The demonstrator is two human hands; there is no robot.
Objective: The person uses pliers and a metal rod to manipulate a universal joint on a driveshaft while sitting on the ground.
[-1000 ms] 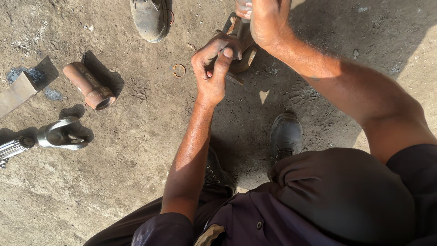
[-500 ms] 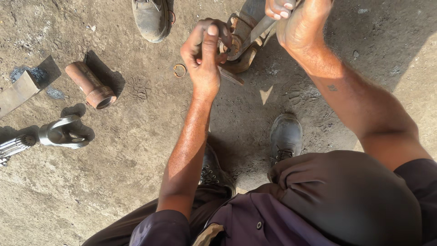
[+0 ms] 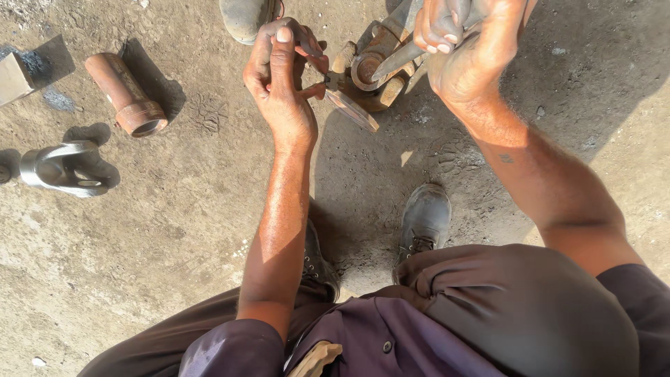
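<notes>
My left hand (image 3: 279, 77) grips red-handled pliers (image 3: 322, 70), whose jaws reach toward a rusty metal joint part (image 3: 373, 70) standing on the concrete ground. My right hand (image 3: 467, 49) is closed around a grey metal rod-like tool (image 3: 401, 59), its tip resting at the round bearing cup of the joint part. A flat rusty metal piece (image 3: 352, 110) juts out just below the pliers. Both hands hover close together over the part, near the top of the view.
A rusty metal tube (image 3: 125, 94) lies at the upper left. A shiny steel yoke (image 3: 63, 167) rests on the left edge. Another person's shoe (image 3: 244, 17) stands at the top. My own shoe (image 3: 422, 220) is planted below the part.
My left hand has come nearer and turned, showing the pliers. My right hand moved right and now points the grey tool at the bearing cup. The view has shifted closer.
</notes>
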